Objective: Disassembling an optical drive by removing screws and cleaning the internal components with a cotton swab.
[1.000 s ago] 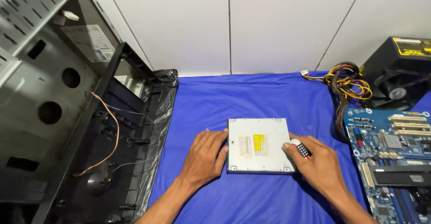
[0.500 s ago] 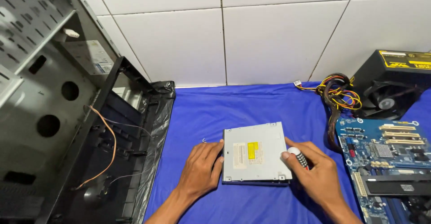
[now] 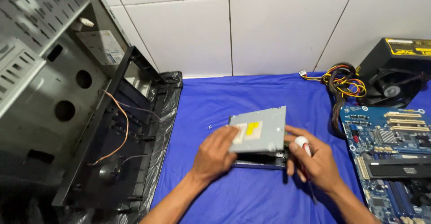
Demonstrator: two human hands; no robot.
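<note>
Near edge of the blue cloth-covered desk (image 3: 251, 197): left hand (image 3: 214, 154) fingers closed over the left end of the grey metal cover (image 3: 259, 130) of an optical drive, tipping it up off the dark drive body (image 3: 260, 161) beneath. Right hand (image 3: 314, 161) curled shut around a screwdriver (image 3: 301, 147), white-capped, fingertips touching the cover's right edge. Drive sits mid-desk. Risks: cover slips from a one-sided grip and drops; screwdriver tip scrapes the drive. Small screw (image 3: 209, 126) loose just left, could roll off. Motherboard (image 3: 390, 156) close on the right edge, elbow could knock it. Further back: power supply (image 3: 395, 71) with cables (image 3: 343, 82), right corner; open case (image 3: 67, 98) left.
</note>
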